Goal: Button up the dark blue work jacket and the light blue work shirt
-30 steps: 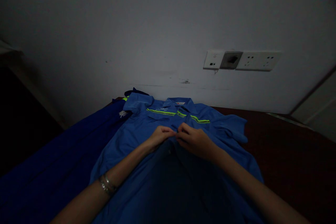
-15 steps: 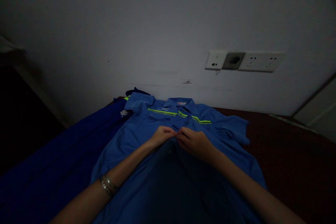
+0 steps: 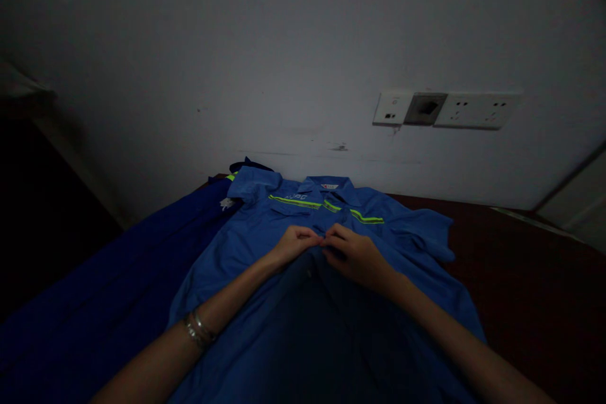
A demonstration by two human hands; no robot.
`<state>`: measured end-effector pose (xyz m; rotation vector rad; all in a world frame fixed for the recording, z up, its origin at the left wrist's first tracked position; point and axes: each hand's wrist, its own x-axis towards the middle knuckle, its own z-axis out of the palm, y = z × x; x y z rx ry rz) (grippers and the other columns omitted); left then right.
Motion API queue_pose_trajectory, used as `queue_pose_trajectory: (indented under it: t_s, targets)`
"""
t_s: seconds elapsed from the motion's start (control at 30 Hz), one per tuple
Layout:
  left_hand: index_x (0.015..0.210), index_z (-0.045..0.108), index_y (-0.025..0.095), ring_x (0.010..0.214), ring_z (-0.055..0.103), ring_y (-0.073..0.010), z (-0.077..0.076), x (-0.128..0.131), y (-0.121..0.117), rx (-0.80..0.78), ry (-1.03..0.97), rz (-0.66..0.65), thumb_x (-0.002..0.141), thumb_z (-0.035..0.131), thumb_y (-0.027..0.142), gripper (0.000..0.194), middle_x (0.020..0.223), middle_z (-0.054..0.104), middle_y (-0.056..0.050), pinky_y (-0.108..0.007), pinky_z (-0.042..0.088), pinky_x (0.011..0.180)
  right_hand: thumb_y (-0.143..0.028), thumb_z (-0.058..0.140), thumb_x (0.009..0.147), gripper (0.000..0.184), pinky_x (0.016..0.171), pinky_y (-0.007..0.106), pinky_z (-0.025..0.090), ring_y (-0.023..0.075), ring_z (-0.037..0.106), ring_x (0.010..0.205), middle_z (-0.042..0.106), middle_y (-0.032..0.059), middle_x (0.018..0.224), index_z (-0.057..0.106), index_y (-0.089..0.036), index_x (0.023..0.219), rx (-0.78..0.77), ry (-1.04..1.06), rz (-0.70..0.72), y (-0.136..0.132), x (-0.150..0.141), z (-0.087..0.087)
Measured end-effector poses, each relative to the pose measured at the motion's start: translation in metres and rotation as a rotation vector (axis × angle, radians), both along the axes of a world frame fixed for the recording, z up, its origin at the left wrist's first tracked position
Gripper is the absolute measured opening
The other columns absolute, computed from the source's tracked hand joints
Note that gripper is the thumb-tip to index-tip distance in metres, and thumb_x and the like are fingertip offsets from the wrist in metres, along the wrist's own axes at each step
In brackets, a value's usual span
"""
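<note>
A blue short-sleeved work shirt [image 3: 227, 271] with bright yellow-green stripes across the chest lies spread out, its collar toward the wall. My left hand [image 3: 296, 244] pinches the edge of its front opening at mid-chest. Close against it, my right hand [image 3: 355, 252] grips the same spot between thumb and forefinger, its other fingers curled loosely. The fingertips of both hands nearly touch. Whatever small part of the placket lies between them is hidden. Below the hands, a small pale button [image 3: 310, 274] shows on the shirt front.
A darker blue garment [image 3: 118, 278] lies left of the shirt, partly under its sleeve. The dark red-brown surface [image 3: 511, 278] extends to the right. Behind stands a pale wall [image 3: 284, 76] with a row of switches and sockets [image 3: 445, 110].
The fingers of my right hand have loosened and spread slightly at the shirt front. My left hand keeps its pinch. The view has shifted a little.
</note>
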<state>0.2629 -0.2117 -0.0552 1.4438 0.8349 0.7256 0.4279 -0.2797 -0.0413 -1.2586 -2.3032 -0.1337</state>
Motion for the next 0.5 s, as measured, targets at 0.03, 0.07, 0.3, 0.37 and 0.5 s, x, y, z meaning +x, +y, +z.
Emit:
queue_pose_trajectory:
  t_s: [0.03, 0.07, 0.3, 0.37, 0.5]
  targets:
    - [0.066, 0.066, 0.011, 0.055, 0.052, -0.0097, -0.0001, 0.0004, 0.0003, 0.031, 0.001, -0.010, 0.059, 0.066, 0.031, 0.021, 0.061, 0.063, -0.001, -0.019, 0.036, 0.054, -0.023, 0.050, 0.079, 0.018, 0.064, 0.020, 0.041, 0.0119, 0.054, 0.082, 0.056, 0.0039, 0.095, 0.059, -0.021, 0.095, -0.047, 0.072, -0.010, 0.0010, 0.0001, -0.0003]
    - [0.066, 0.066, 0.011, 0.056, 0.053, -0.0104, -0.0005, 0.0011, 0.0006, 0.064, 0.008, -0.014, 0.061, 0.066, 0.031, 0.021, 0.062, 0.064, -0.002, -0.020, 0.038, 0.056, -0.023, 0.050, 0.079, 0.017, 0.066, 0.021, 0.042, 0.0118, 0.055, 0.082, 0.057, 0.0033, 0.095, 0.059, -0.022, 0.093, -0.092, 0.131, -0.020, 0.0022, 0.0000, -0.0009]
    - [0.068, 0.069, 0.011, 0.068, 0.060, -0.0156, -0.0086, 0.0058, -0.0002, 0.269, 0.032, 0.039, 0.066, 0.061, 0.026, 0.017, 0.072, 0.068, -0.006, -0.023, 0.044, 0.065, -0.027, 0.057, 0.074, 0.011, 0.068, 0.025, 0.043, 0.0132, 0.056, 0.078, 0.058, 0.0022, 0.088, 0.063, -0.021, 0.083, -0.258, 0.289, -0.121, 0.0060, -0.0058, -0.0076]
    - [0.069, 0.069, 0.011, 0.069, 0.060, -0.0165, -0.0093, 0.0063, -0.0017, 0.276, 0.039, 0.057, 0.066, 0.060, 0.026, 0.017, 0.073, 0.068, -0.007, -0.024, 0.044, 0.065, -0.027, 0.058, 0.073, 0.011, 0.069, 0.026, 0.043, 0.0140, 0.056, 0.078, 0.058, 0.0023, 0.087, 0.063, -0.021, 0.082, -0.258, 0.303, -0.145, 0.0051, -0.0077, -0.0076]
    - [0.070, 0.069, 0.010, 0.069, 0.061, -0.0169, -0.0044, 0.0077, -0.0064, 0.275, 0.061, 0.099, 0.066, 0.060, 0.025, 0.018, 0.073, 0.069, -0.007, -0.024, 0.045, 0.065, -0.027, 0.059, 0.072, 0.011, 0.070, 0.027, 0.043, 0.0148, 0.056, 0.078, 0.058, 0.0028, 0.087, 0.062, -0.021, 0.080, -0.251, 0.323, -0.170, 0.0031, -0.0098, -0.0056]
